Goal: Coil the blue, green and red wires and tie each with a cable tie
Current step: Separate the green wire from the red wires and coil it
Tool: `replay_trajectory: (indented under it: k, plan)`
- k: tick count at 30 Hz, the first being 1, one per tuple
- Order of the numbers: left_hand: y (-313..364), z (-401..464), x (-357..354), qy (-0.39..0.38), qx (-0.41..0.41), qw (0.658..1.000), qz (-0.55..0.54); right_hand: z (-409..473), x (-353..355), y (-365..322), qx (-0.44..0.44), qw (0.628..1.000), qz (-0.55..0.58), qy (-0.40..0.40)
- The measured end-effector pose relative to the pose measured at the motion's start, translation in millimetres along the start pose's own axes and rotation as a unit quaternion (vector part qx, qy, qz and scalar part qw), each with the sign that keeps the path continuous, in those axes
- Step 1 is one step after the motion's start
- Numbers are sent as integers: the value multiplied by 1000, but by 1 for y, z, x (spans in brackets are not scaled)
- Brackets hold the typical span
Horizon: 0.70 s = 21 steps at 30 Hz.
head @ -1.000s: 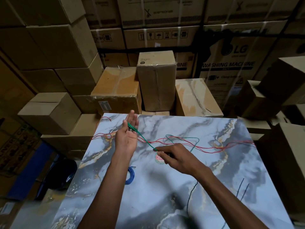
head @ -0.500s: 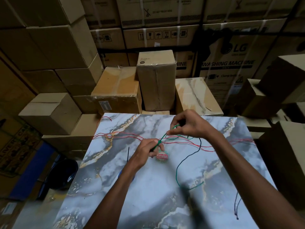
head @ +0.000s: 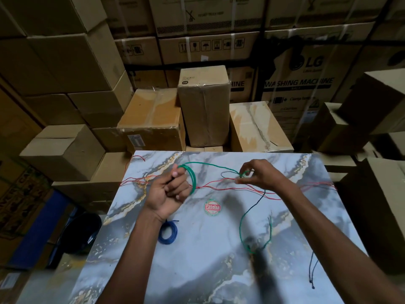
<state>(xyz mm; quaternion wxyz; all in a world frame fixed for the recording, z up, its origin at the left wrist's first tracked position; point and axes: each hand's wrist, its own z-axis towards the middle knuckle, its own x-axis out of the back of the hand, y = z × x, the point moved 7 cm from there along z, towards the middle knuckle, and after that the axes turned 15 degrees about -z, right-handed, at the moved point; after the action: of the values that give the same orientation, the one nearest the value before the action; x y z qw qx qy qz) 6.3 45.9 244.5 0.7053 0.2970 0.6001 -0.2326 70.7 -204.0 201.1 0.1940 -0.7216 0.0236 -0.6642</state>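
Your left hand curls around green wire loops beyond the round sticker, while your right hand pinches the same wire farther along. The red wire lies stretched across the table beyond the sticker; the coiled blue wire sits nearer you.
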Motion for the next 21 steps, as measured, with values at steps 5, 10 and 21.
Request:
replay_trajectory:
  k: [5,10,21]
  plan:
    - [40,-14,29,127,-137,982,23,-19,-28,12,-46,912,404,-51]
    - [57,-39,68,298,-188,924,146,-11,-21,39,-176,779,601,-2]
    - [78,-100,141,379,-303,874,8,-4,-49,100,-352,554,750,85]
